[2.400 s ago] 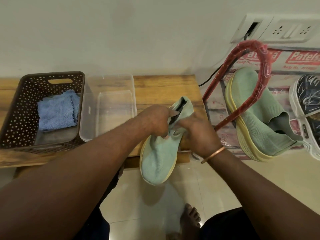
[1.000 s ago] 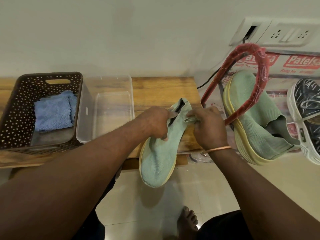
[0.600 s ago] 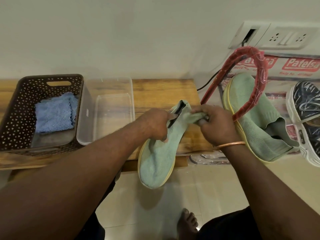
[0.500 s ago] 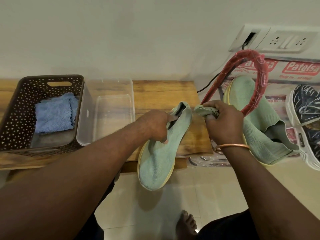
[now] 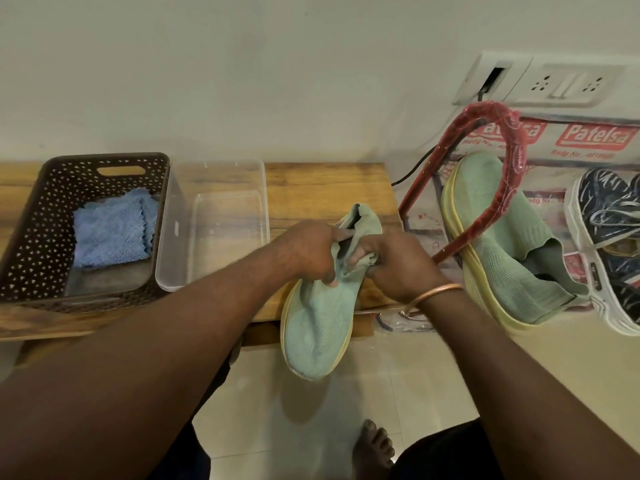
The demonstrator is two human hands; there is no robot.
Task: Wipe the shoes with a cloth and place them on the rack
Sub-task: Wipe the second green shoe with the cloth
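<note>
I hold a pale green knit shoe (image 5: 318,327) with a yellow sole, toe pointing down over the floor. My left hand (image 5: 304,251) grips its collar from the left. My right hand (image 5: 398,265) pinches a small bunched green cloth (image 5: 367,262) against the shoe's collar and side. The matching green shoe (image 5: 502,251) leans on the rack at the right, behind the rack's red wrapped frame (image 5: 512,161). Beside it on the rack sits a dark patterned shoe (image 5: 609,230) with a white sole.
On the wooden bench (image 5: 325,181) stand a brown perforated basket (image 5: 34,237) holding a blue cloth (image 5: 110,233) and a clear plastic tub (image 5: 214,168). A wall socket (image 5: 554,84) with a black cable is above the rack. My bare foot (image 5: 374,448) is on the tiled floor.
My right hand drew the green cloth out to the right, clear of the shoe, then came back and now presses it at the collar. The left hand kept its grip.
</note>
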